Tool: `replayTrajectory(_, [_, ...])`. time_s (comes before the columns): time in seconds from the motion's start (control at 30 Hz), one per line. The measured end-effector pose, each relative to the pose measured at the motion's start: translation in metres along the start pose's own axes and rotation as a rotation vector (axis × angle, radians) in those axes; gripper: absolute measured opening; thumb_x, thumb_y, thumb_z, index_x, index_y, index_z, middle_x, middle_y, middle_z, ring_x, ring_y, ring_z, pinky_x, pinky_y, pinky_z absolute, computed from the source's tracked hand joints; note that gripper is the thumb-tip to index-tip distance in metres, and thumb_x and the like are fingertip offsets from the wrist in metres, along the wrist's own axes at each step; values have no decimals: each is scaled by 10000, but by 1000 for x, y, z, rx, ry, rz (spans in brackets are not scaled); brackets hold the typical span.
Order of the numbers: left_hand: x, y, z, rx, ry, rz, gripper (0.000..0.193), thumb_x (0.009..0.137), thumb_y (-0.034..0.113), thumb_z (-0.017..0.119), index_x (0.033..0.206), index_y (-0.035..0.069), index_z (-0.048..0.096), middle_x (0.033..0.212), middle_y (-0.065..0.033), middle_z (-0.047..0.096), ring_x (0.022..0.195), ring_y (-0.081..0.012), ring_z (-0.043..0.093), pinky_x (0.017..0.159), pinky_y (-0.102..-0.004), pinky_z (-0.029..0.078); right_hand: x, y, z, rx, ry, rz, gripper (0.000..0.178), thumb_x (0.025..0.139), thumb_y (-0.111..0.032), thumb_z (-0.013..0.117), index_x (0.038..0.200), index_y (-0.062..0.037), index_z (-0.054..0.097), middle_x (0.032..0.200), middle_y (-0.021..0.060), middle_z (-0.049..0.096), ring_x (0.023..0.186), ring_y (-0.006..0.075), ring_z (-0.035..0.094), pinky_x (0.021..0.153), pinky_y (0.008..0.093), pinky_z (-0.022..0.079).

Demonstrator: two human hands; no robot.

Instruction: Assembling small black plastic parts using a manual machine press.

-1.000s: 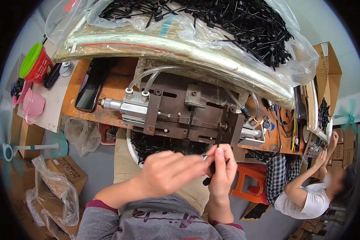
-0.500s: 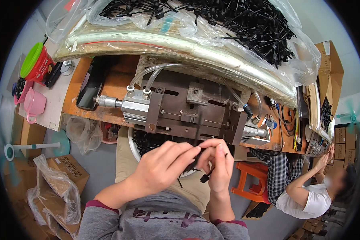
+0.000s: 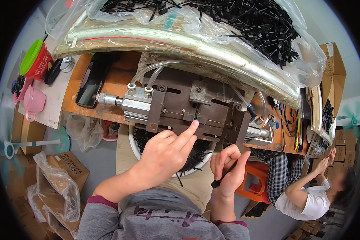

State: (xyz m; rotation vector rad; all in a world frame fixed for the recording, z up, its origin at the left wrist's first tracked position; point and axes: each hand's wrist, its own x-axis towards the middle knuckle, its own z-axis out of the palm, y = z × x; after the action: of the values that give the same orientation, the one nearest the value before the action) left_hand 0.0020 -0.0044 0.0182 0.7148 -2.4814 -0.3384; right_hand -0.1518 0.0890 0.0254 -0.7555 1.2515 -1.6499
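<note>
The black part [image 3: 197,110] sits at the centre of the fixture [image 3: 174,86], below the clamp block [image 3: 199,93], with its narrow end directed toward the operator. The index fingertip of the left hand [image 3: 164,156] meets the near end of this part; the thumb is hidden, so it cannot be told whether the fingers close on it. The right hand [image 3: 230,170] is positioned to the right, just off the near edge of the fixture, with thumb and bent fingers pressed together on a second part [image 3: 216,184], whose dark head projects below the grip. A silver cylinder [image 3: 136,109] is mounted at the left of the fixture, with two clear tubes [image 3: 156,66] rising from its fittings; another cylinder [image 3: 258,133] is mounted at the right. The fixture stands on the orange bench [image 3: 110,113], with a phone [image 3: 91,89] to its left. Below the bench edge, a white tub [image 3: 133,150] contains more black pieces. Beyond the fixture, a clear bag [image 3: 310,68] contains a large heap of similar pieces. At the far right, a co-worker [image 3: 306,202] in a white top has both hands raised near the bench.
</note>
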Motion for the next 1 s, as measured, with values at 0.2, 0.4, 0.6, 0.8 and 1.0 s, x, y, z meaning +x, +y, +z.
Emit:
replayTrajectory(0.2, [2,0,-6,-94,40,-24,270,762,161,755,995,37,698,1213,-94,656,666,-189,634,587,-282,495,6,-2,1,152,42,-133,540,1054,-484,184,679,-126,334,432,-5,322,382,99,208,416,255,183])
replayTrajectory(0.4, [-2,23,-10,-533,129,256,341,736,161,782,1035,31,684,1003,-84,671,759,-186,669,597,-269,541,29,-14,29,224,59,-285,518,1063,-453,180,679,-133,314,480,3,325,436,113,236,439,265,211])
replayTrajectory(0.6, [6,14,-24,-535,264,249,278,719,49,768,982,14,687,958,-87,663,727,-204,662,594,-277,546,52,-26,37,145,-184,-240,479,1064,-415,159,855,-66,411,680,62,474,597,115,383,563,217,316])
replayTrajectory(0.8, [-3,3,-35,-551,347,83,300,678,12,798,962,28,705,925,-77,687,733,-194,668,617,-278,547,128,-98,21,-701,115,-785,108,956,-87,502,1052,-42,522,863,70,592,728,120,537,639,255,430])
replayTrajectory(1.0, [-6,2,-33,-445,290,99,278,683,20,772,954,34,713,900,-56,661,724,-195,636,580,-278,523,239,-178,-47,-2031,-105,-1141,581,703,72,654,1248,-96,543,1270,86,566,1137,276,547,873,412,493])
